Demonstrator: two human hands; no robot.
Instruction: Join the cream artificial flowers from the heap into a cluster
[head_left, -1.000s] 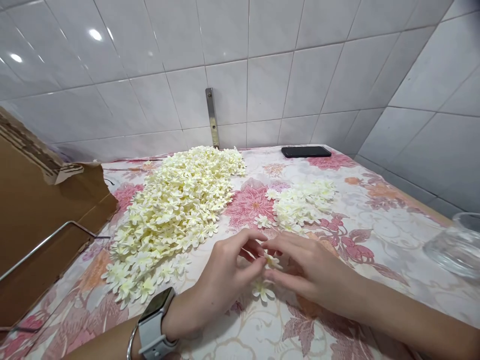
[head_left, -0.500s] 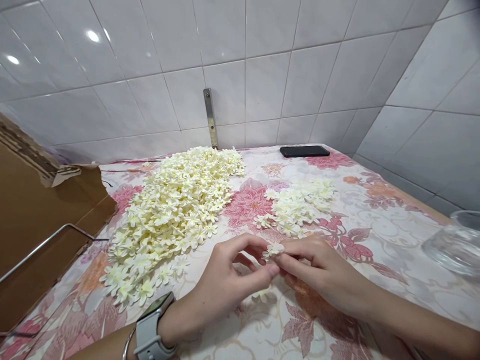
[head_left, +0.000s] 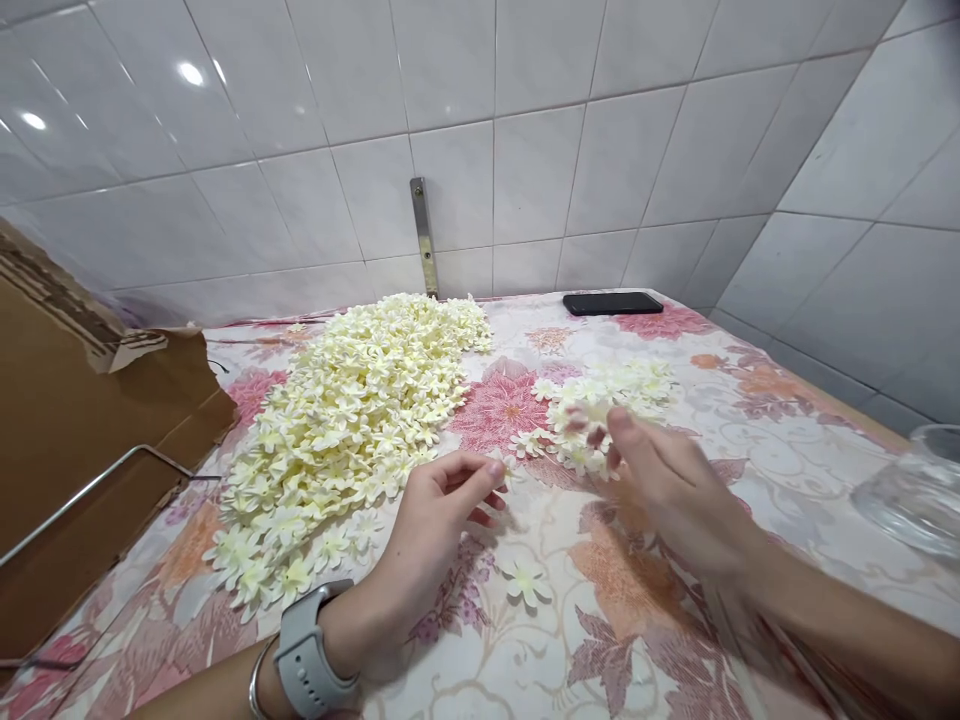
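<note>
My left hand (head_left: 442, 515) is held over the cloth with its thumb bent against curled fingers. Pale petals show at its fingertips, too small to make out whether they are held. Near the small heap of cream-white artificial flowers (head_left: 577, 455) is my right hand (head_left: 667, 480), thumb raised, fingers smeared by motion; whether a flower is in them is unclear. One loose flower (head_left: 527, 582) lies on the cloth between the hands. The large heap of the same flowers (head_left: 360, 400) spreads beyond my left hand.
A floral tablecloth (head_left: 480, 670) covers the table, with a black phone (head_left: 613, 303) at its back. A cardboard box (head_left: 97, 430) with a bent metal rod (head_left: 75, 500) stands left, a clear bowl (head_left: 911, 495) right. Behind rises a tiled wall (head_left: 540, 180) with a metal bracket (head_left: 424, 235).
My hands, together around a flower before, have come apart. The right has moved up toward the small heap, and the left has drawn slightly left. The loose flower is now fully uncovered.
</note>
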